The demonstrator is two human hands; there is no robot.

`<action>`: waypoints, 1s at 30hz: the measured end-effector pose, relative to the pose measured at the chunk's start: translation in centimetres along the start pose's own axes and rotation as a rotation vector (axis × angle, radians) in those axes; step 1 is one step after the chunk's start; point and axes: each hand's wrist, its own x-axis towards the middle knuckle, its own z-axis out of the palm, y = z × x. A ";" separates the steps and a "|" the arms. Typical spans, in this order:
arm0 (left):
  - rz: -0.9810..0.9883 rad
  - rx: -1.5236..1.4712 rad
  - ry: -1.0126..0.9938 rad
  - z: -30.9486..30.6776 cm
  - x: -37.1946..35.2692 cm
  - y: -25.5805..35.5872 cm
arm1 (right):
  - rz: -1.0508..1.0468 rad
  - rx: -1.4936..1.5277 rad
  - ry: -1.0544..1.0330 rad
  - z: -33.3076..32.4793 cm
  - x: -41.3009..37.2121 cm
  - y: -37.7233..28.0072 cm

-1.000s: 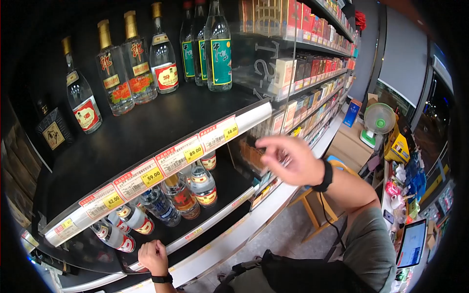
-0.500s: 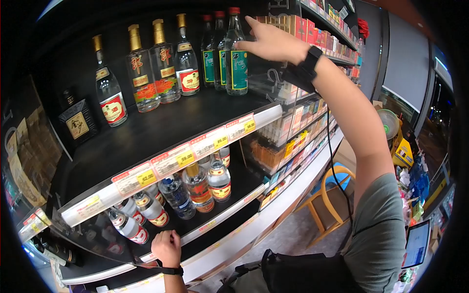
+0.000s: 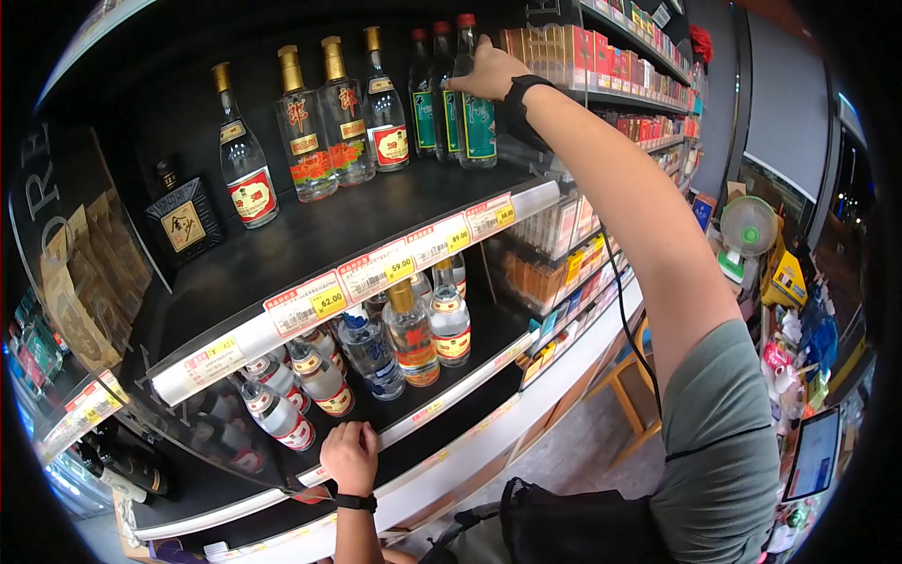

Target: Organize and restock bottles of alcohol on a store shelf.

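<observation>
My right hand (image 3: 489, 73) is at the front green-labelled bottle (image 3: 479, 132) with a red cap, at the right end of the upper shelf. Its thumb crosses the bottle's shoulder and the other fingers go round the far side, partly hidden. Two similar bottles stand close behind to the left. My left hand (image 3: 349, 458) is closed, its fingers curled at the front edge of the lower shelf (image 3: 427, 412), below a gold-capped bottle (image 3: 410, 343); no object shows in it.
Further left on the upper shelf stand clear bottles (image 3: 246, 179) and a dark square bottle (image 3: 183, 221). A price-tag rail (image 3: 352, 282) runs along its front. Small boxes (image 3: 601, 56) fill the racks at right. A chair (image 3: 625, 404) and a fan (image 3: 749, 226) stand beyond.
My right hand has closed in around the front green-labelled bottle, its thumb further across it. The view has shifted, so the shelves appear further right. My left hand stays near the lower shelf edge.
</observation>
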 end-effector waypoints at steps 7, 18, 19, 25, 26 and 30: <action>0.023 0.021 -0.015 0.1 -0.1 -0.2 | -0.034 0.064 -0.095 -3.0 -1.5 0.0; 0.038 0.048 -0.032 0.7 -0.3 -0.2 | -0.249 0.326 0.213 -6.8 -11.5 -0.2; 0.038 0.047 -0.015 0.7 -0.2 -0.1 | -0.209 0.437 0.099 -8.1 -12.7 -0.6; 0.003 0.081 -0.010 1.3 -0.4 -0.4 | -0.400 0.457 0.331 -7.2 -16.8 2.7; -0.019 0.085 -0.004 1.4 -0.6 -0.4 | -0.441 0.454 0.375 -7.0 -17.4 3.4; -0.055 0.104 0.021 1.7 -0.9 -0.5 | -0.526 0.535 0.494 -6.2 -19.2 6.2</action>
